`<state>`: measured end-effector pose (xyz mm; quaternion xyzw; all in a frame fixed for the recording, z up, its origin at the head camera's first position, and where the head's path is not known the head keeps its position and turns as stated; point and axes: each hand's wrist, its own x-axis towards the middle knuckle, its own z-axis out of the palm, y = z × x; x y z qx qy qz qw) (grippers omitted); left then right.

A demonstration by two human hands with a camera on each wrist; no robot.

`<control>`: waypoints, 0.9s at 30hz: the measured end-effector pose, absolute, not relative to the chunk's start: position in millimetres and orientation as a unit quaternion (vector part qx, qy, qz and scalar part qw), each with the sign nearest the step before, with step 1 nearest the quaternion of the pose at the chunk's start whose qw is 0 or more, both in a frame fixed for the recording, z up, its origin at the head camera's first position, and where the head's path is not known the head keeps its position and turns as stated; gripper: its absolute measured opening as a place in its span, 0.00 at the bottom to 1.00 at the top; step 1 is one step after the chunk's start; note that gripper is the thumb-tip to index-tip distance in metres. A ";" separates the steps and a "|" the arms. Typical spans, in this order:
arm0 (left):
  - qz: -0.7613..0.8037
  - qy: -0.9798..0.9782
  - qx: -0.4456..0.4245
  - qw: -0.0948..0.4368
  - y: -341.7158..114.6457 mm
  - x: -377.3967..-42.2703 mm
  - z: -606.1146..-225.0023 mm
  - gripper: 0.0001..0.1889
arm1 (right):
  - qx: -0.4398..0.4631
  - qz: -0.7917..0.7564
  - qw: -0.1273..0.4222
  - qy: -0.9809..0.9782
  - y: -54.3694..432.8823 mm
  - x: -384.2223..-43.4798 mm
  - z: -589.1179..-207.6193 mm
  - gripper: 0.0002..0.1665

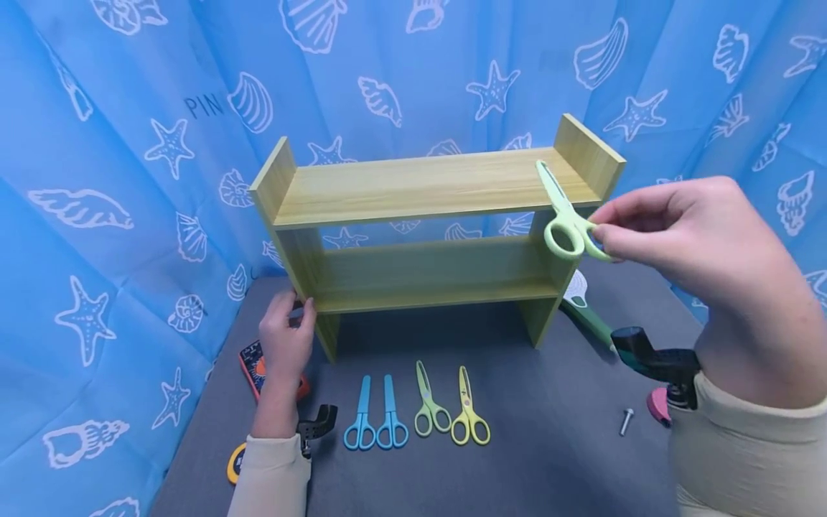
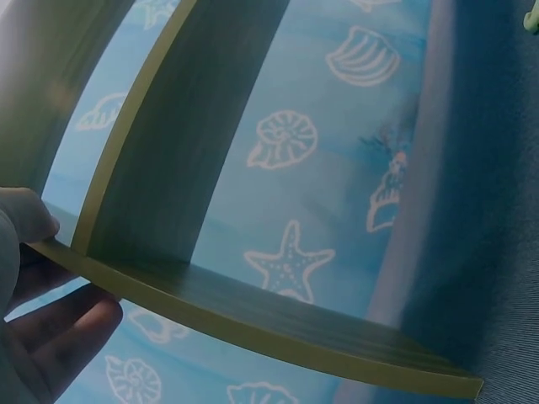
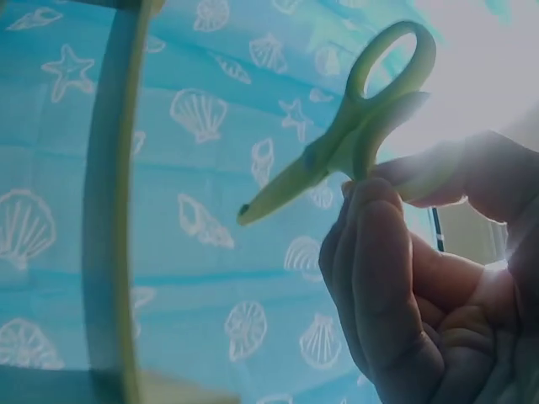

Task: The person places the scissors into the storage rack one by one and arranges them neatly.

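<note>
My right hand pinches one handle loop of light green scissors, raised in front of the wooden shelf's right end. In the right wrist view the scissors point down and to the left, apart from the shelf's edge. With thumb and fingers on either side, my left hand grips the left side panel of the two-tier shelf. The left wrist view shows the thumb and fingertips at that panel's edge. Both shelf boards are bare.
Before the shelf lie two blue scissors, green scissors and yellow scissors. At left are a red-edged multimeter and a yellow tape measure. A green-handled tool, a bolt and a pink object lie right.
</note>
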<state>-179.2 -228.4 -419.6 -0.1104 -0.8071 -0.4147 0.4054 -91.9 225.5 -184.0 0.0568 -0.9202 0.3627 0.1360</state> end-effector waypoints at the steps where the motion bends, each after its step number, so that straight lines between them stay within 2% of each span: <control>1: -0.415 -0.806 -0.112 0.407 -228.4 -179.2 -419.7 0.10 | 0.057 0.367 0.136 -0.918 222.6 -96.7 -178.0 0.17; 8: -0.419 -0.794 -0.127 0.421 -227.6 -179.7 -420.4 0.10 | 0.067 0.369 0.111 -0.920 184.3 -125.2 -140.0 0.21; 20: -0.401 -0.793 -0.130 0.440 -228.9 -183.7 -421.2 0.11 | 0.162 0.367 0.097 -0.911 93.2 -157.7 -98.8 0.14; 27: -0.358 -0.814 -0.115 0.442 -225.5 -181.4 -422.9 0.09 | 0.166 0.358 0.068 -0.916 40.9 -183.3 -89.6 0.12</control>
